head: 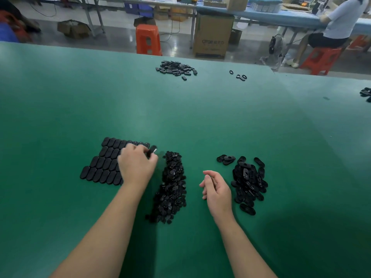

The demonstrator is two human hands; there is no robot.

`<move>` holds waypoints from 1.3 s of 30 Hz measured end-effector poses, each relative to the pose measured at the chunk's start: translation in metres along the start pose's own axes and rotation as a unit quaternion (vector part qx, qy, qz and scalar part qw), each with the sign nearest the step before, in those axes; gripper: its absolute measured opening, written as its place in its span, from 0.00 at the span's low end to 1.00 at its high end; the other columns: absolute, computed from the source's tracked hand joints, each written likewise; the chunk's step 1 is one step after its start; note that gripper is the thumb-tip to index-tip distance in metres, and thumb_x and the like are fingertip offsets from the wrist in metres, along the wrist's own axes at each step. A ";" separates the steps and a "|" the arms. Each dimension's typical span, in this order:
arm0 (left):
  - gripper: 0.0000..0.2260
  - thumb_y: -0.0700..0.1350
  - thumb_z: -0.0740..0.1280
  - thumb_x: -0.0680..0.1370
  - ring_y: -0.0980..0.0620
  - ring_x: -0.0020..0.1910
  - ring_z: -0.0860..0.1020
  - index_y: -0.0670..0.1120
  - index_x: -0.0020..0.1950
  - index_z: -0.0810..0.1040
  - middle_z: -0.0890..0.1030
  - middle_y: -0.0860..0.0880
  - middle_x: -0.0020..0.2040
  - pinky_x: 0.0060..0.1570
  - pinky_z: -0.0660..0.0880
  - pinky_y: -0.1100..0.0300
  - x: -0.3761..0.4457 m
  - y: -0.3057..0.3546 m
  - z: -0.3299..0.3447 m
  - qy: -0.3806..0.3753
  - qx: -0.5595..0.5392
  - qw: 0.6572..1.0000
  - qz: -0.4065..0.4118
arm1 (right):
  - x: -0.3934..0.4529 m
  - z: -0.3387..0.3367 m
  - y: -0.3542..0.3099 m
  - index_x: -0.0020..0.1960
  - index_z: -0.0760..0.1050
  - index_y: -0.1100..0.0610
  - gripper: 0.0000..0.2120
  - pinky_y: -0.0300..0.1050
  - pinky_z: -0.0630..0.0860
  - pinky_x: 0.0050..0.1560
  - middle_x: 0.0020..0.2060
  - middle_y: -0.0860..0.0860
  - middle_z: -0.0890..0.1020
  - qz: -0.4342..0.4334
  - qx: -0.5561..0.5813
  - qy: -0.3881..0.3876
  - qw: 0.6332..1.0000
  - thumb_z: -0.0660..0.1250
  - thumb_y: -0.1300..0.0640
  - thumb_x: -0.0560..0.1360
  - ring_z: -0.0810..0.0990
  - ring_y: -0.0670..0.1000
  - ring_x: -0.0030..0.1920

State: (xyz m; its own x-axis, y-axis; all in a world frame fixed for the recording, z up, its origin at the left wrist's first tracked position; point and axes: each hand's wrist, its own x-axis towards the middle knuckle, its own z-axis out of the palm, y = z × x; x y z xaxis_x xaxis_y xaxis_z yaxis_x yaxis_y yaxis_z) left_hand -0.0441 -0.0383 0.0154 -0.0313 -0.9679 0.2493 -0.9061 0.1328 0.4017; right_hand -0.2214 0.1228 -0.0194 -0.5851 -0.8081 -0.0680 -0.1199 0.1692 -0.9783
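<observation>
Left hand [136,167] fingers [149,157] pinch black part [153,149].

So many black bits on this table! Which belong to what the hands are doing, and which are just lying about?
In the job:
left hand, pinching an oval piece
rows of laid-out pieces
middle pile and right pile, likely the supply
right hand, holding nothing

Lying about:
far pile
rings
stool
carton
</observation>
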 end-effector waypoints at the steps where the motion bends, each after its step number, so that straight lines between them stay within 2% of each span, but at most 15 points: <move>1: 0.14 0.54 0.69 0.74 0.45 0.49 0.74 0.48 0.53 0.84 0.78 0.45 0.49 0.52 0.73 0.50 0.008 -0.008 -0.001 0.004 0.008 1.000 -0.023 | 0.000 0.000 0.000 0.55 0.78 0.46 0.08 0.44 0.79 0.37 0.37 0.45 0.83 0.000 -0.005 -0.001 1.000 0.62 0.55 0.84 0.77 0.43 0.34; 4: 0.15 0.55 0.69 0.73 0.40 0.53 0.75 0.47 0.52 0.85 0.78 0.43 0.52 0.53 0.72 0.49 0.024 -0.022 -0.002 0.007 0.029 0.997 -0.067 | -0.001 0.001 -0.001 0.54 0.78 0.46 0.07 0.46 0.79 0.36 0.38 0.45 0.83 -0.006 -0.022 -0.002 1.000 0.63 0.54 0.83 0.77 0.43 0.33; 8: 0.15 0.55 0.68 0.73 0.39 0.53 0.74 0.47 0.52 0.85 0.78 0.42 0.51 0.52 0.71 0.48 0.036 -0.023 0.000 0.014 0.057 0.997 -0.058 | -0.002 0.000 -0.002 0.52 0.78 0.45 0.05 0.58 0.79 0.37 0.38 0.45 0.84 -0.010 -0.039 -0.010 0.999 0.65 0.53 0.82 0.76 0.47 0.33; 15: 0.18 0.58 0.68 0.75 0.38 0.55 0.73 0.46 0.55 0.84 0.78 0.41 0.52 0.53 0.69 0.47 0.041 -0.026 0.010 -0.012 0.076 0.995 -0.061 | -0.002 0.002 -0.002 0.50 0.79 0.44 0.05 0.58 0.81 0.42 0.38 0.49 0.83 -0.019 -0.054 0.001 0.998 0.66 0.53 0.81 0.78 0.45 0.36; 18: 0.19 0.57 0.70 0.75 0.38 0.54 0.74 0.44 0.56 0.83 0.78 0.40 0.52 0.53 0.69 0.46 0.035 -0.026 0.011 0.003 0.049 0.998 -0.044 | -0.002 0.001 -0.003 0.50 0.79 0.44 0.05 0.58 0.81 0.41 0.38 0.49 0.84 -0.023 -0.058 0.001 0.998 0.66 0.53 0.81 0.79 0.47 0.36; 21: 0.15 0.53 0.69 0.78 0.40 0.50 0.75 0.43 0.56 0.83 0.78 0.42 0.50 0.50 0.72 0.48 0.024 -0.022 0.008 0.017 -0.018 1.000 -0.009 | -0.001 0.002 -0.003 0.50 0.78 0.43 0.06 0.58 0.81 0.41 0.38 0.48 0.84 -0.027 -0.065 0.001 0.998 0.65 0.53 0.81 0.79 0.48 0.36; 24: 0.09 0.48 0.67 0.80 0.48 0.39 0.76 0.46 0.54 0.83 0.79 0.48 0.45 0.35 0.70 0.57 0.004 -0.013 0.005 0.016 -0.094 0.995 0.020 | -0.002 0.002 -0.003 0.49 0.78 0.42 0.06 0.57 0.81 0.40 0.38 0.47 0.83 -0.023 -0.069 0.001 0.997 0.65 0.53 0.81 0.78 0.45 0.35; 29: 0.09 0.46 0.65 0.81 0.62 0.28 0.72 0.49 0.58 0.83 0.83 0.55 0.40 0.27 0.66 0.65 -0.036 -0.003 0.010 -0.067 -0.125 0.986 0.084 | -0.002 0.001 -0.004 0.49 0.78 0.43 0.06 0.57 0.81 0.40 0.38 0.47 0.83 -0.020 -0.073 0.003 0.997 0.65 0.54 0.82 0.78 0.46 0.34; 31: 0.10 0.47 0.64 0.82 0.61 0.29 0.74 0.49 0.59 0.83 0.84 0.54 0.42 0.29 0.69 0.63 -0.048 -0.003 0.013 -0.090 -0.131 0.983 0.087 | -0.003 0.001 -0.005 0.50 0.78 0.44 0.06 0.57 0.80 0.39 0.37 0.46 0.83 -0.020 -0.078 0.005 0.997 0.65 0.54 0.82 0.78 0.46 0.34; 35: 0.11 0.47 0.64 0.82 0.54 0.45 0.81 0.47 0.60 0.83 0.85 0.52 0.51 0.45 0.79 0.57 -0.057 -0.007 0.017 -0.098 -0.149 0.981 0.080 | -0.003 0.001 -0.005 0.50 0.78 0.45 0.07 0.58 0.79 0.37 0.37 0.43 0.83 -0.016 -0.082 0.005 0.996 0.64 0.56 0.82 0.76 0.47 0.32; 39: 0.10 0.49 0.67 0.81 0.55 0.47 0.81 0.47 0.58 0.84 0.85 0.52 0.50 0.48 0.79 0.57 -0.057 -0.012 0.020 -0.086 -0.175 0.977 0.091 | -0.003 0.003 -0.006 0.50 0.78 0.44 0.08 0.55 0.79 0.36 0.38 0.42 0.83 -0.013 -0.093 0.003 0.996 0.64 0.57 0.82 0.75 0.46 0.31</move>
State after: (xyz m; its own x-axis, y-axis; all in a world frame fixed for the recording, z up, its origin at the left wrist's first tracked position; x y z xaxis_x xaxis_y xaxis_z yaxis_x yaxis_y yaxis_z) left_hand -0.0402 0.0112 -0.0208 -0.2763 -0.9388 0.2056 -0.6804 0.3422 0.6480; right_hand -0.2167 0.1230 -0.0138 -0.5841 -0.8106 -0.0421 -0.2815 0.2509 -0.9262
